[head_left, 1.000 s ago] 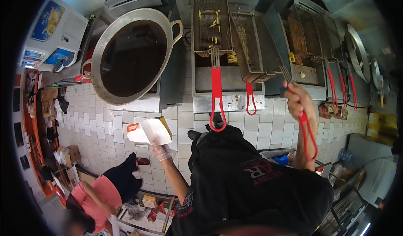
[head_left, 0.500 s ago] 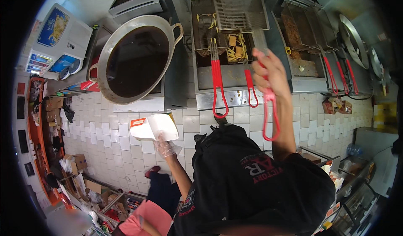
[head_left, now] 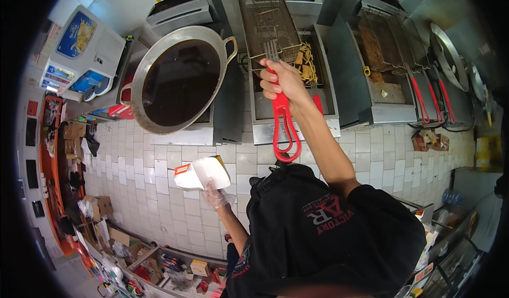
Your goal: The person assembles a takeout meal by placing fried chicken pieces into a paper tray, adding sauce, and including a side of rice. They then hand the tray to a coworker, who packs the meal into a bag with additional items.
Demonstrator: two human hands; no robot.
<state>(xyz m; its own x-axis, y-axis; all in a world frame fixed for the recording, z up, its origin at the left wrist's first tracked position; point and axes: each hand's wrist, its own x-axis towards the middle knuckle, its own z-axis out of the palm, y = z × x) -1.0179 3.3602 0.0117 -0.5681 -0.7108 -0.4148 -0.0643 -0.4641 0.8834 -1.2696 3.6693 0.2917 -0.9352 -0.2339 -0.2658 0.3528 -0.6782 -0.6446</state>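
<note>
My right hand (head_left: 284,83) is closed round the red handle of a wire fry basket (head_left: 265,11), held tilted over the left side of the middle fryer (head_left: 328,93). A second red handle loop overlaps the first below my fist. Beside the raised basket, fries (head_left: 308,54) and brown square pieces (head_left: 306,73) lie in the fryer in another basket, whose red handle my forearm partly covers. My left hand (head_left: 214,194), in a clear plastic glove, grips an open white paper food box (head_left: 204,173) with an orange patch, above the floor.
At left stands a wide two-handled pan (head_left: 130,104) of dark oil. To the right, another fryer (head_left: 392,99) holds more red-handled baskets. A white machine (head_left: 87,48) stands far left. Behind me, lower left, is a cluttered shelf (head_left: 154,258); pink cloth (head_left: 218,289) shows beside it.
My right hand has carried the fry basket leftward, from above the fries to the fryer's left side. The food box stays in my left hand. The person in pink has mostly left view.
</note>
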